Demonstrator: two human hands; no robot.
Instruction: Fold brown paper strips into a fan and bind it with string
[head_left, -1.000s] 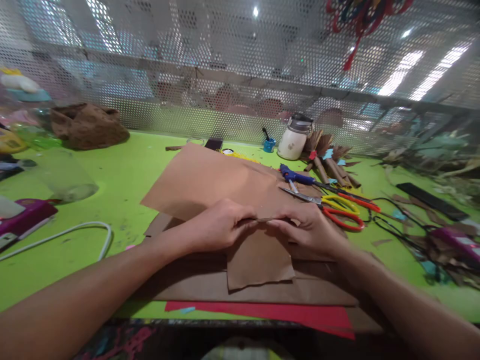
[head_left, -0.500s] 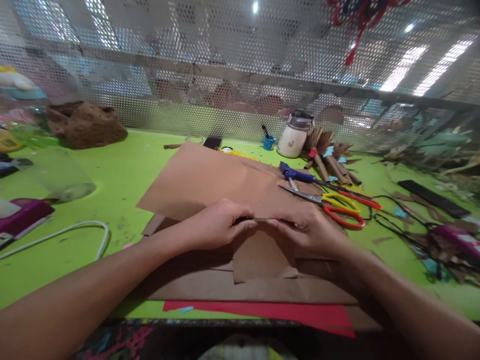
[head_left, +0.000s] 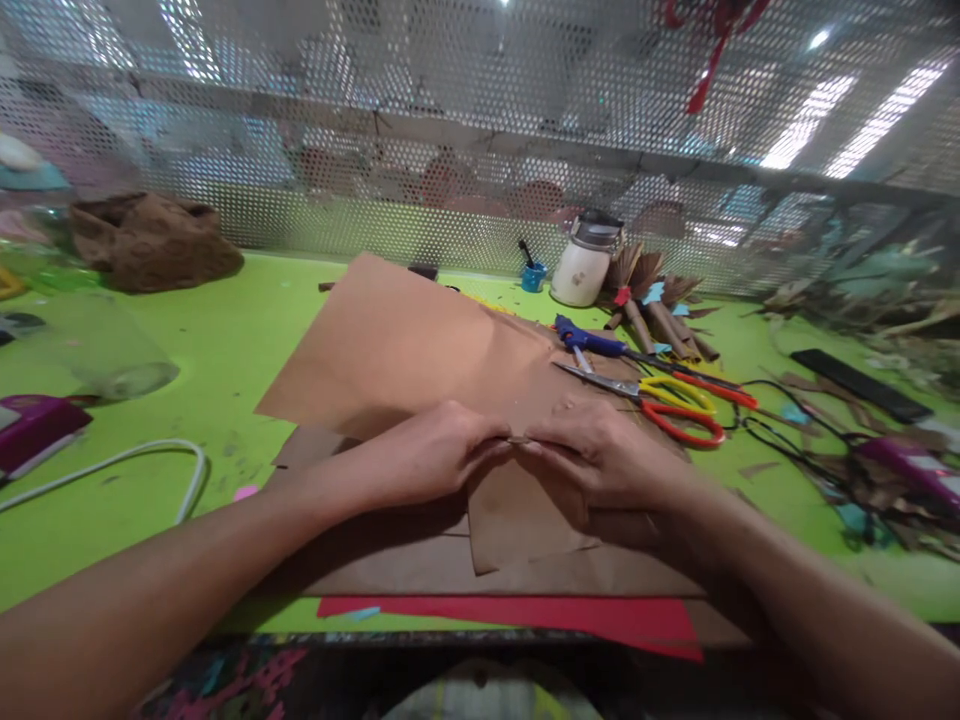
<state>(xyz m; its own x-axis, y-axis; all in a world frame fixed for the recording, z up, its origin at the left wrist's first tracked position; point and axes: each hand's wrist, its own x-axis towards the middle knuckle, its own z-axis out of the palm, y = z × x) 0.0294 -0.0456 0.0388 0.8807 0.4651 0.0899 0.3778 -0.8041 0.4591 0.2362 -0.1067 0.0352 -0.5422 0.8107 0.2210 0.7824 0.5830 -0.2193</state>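
My left hand (head_left: 446, 450) and my right hand (head_left: 604, 452) meet at the middle of the table, fingertips almost touching. Both pinch a folded or rolled edge of brown paper (head_left: 525, 515); a flap of it hangs below my fingers. Behind my hands a broad part of brown kraft paper (head_left: 382, 340) rises off the table, its left corner lifted. Whether flap and broad part are one sheet is hidden by my hands. Under them lie more brown sheets (head_left: 420, 575). Scissors (head_left: 645, 395) with red and yellow handles and a blue glue gun (head_left: 592, 340) lie beyond my right hand.
Red paper (head_left: 525, 620) lies along the front edge. A white jar (head_left: 585, 262), a small blue pot (head_left: 533, 275) and rolled brown paper pieces (head_left: 660, 320) stand or lie behind. A white cable (head_left: 172, 447) is at left, a black phone-like bar (head_left: 859, 385) at right.
My fingertips have come closer together on the pinched edge. The broad brown paper has lifted a little more at its far left corner, and the view has shifted slightly.
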